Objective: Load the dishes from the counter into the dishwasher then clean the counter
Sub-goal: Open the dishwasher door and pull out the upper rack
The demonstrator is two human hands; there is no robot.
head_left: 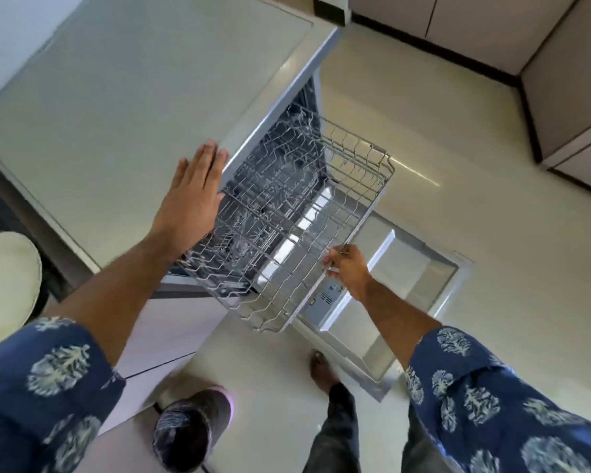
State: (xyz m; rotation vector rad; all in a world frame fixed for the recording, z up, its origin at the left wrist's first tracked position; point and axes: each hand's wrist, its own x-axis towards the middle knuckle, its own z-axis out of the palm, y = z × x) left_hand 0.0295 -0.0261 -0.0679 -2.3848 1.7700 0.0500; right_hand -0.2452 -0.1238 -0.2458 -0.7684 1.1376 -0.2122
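The dishwasher (307, 97) under the counter (133, 97) stands open, its door (420, 268) folded down flat over the floor. A grey wire rack (338, 186) is pulled out above the door and holds no dishes that I can see. My right hand (347, 269) grips the rack's front rim. With straight fingers, my left hand (193, 196) hovers flat at the counter's edge, beside the rack's left side. A pale plate (6, 281) shows at the far left edge.
Pale tiled floor (475, 148) spreads to the right of the door. Cabinets (560, 80) line the far right wall. My feet (321, 370) stand close to the door's near corner. A dark band (0, 199) borders the counter at the left.
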